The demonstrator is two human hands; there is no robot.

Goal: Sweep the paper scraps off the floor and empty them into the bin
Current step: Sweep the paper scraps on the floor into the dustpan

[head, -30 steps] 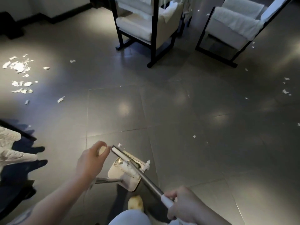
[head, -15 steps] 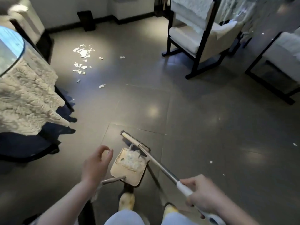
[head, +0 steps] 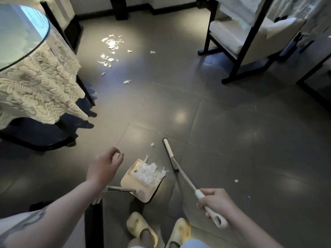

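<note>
My left hand (head: pixel 104 168) grips the cream top end of the long handle of a beige dustpan (head: pixel 136 187), which sits on the floor tiles in front of my slippers. White paper scraps (head: pixel 149 172) fill the pan's mouth. My right hand (head: pixel 215 203) holds the white grip of a broom; its narrow head (head: pixel 168 151) rests on the floor just right of the pan, apart from it. A larger patch of scraps (head: pixel 111 43) lies far ahead. Single bits lie at mid-floor (head: pixel 127 81) and near the pan (head: pixel 152 144).
A round glass-topped table with a carved white base (head: pixel 41 86) stands at the left. Two black-framed cream chairs (head: pixel 250 36) stand at the back right. A dark upright box (head: pixel 121 8), perhaps the bin, stands by the far wall. A small scrap (head: pixel 236 180) lies right of the broom.
The view has turned left, bringing the table and the far scrap patch closer to centre. The broom head has swung off the dustpan to its right. Both hands keep their holds.
</note>
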